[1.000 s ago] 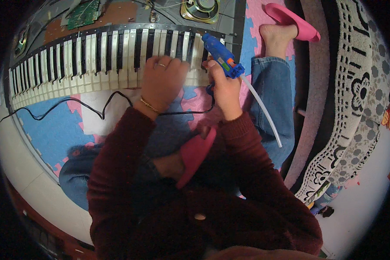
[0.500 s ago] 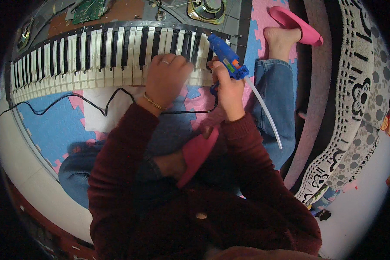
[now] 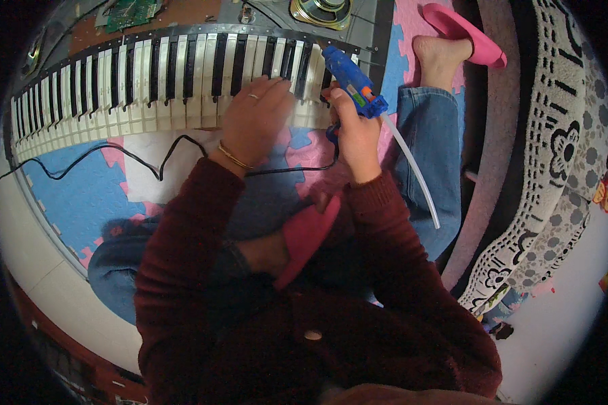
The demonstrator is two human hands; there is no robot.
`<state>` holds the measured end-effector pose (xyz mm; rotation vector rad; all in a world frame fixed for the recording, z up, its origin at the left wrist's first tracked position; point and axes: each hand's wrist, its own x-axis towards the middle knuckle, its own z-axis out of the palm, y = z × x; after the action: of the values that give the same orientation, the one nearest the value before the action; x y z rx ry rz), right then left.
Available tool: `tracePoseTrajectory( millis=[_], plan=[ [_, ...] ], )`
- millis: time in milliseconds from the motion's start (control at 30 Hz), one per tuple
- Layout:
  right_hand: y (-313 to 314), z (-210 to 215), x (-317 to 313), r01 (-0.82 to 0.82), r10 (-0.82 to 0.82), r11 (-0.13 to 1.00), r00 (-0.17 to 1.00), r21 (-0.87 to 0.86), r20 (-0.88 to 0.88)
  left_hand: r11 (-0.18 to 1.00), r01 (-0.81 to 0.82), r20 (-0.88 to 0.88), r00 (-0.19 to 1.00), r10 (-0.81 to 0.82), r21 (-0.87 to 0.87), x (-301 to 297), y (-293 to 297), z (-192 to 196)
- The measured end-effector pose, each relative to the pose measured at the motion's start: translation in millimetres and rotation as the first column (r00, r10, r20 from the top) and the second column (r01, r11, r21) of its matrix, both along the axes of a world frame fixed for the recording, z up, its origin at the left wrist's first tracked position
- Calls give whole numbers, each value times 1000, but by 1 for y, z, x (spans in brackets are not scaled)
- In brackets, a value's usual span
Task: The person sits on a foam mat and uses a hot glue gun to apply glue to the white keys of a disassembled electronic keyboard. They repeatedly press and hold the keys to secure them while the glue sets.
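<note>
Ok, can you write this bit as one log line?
left hand: over keys | right hand: holding glue gun | glue stick: sticking out gun's back | speaker: beyond keys

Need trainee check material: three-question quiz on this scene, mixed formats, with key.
1. What tool is in the right grip?
2. True or false: the left grip is at the circuit board.
3. The foam mat is: a) green and yellow; b) blue and pink; c) black and white.

Key:
1. A blue glue gun, with a translucent glue stick jutting from its rear.
2. False; it is at the piano-style keys.
3. b
</note>
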<state>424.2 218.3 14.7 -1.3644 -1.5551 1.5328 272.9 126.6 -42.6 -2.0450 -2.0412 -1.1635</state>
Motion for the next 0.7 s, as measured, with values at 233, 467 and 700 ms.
tracePoseTrajectory(
  millis=[233,467,700],
  plan=[
    [0,2,2,-24,23,1000,999,9,30,999,17,2,1000,-16,-33,0,-3,-1],
    [0,4,0,-1,2,1000,998,-19,61,1000,9,-20,1000,-9,-10,1,-2,-7],
    [0,-1,0,-32,32,999,999,6,18,1000,-11,2,1000,10,16,1,-2,-12]
  ],
)
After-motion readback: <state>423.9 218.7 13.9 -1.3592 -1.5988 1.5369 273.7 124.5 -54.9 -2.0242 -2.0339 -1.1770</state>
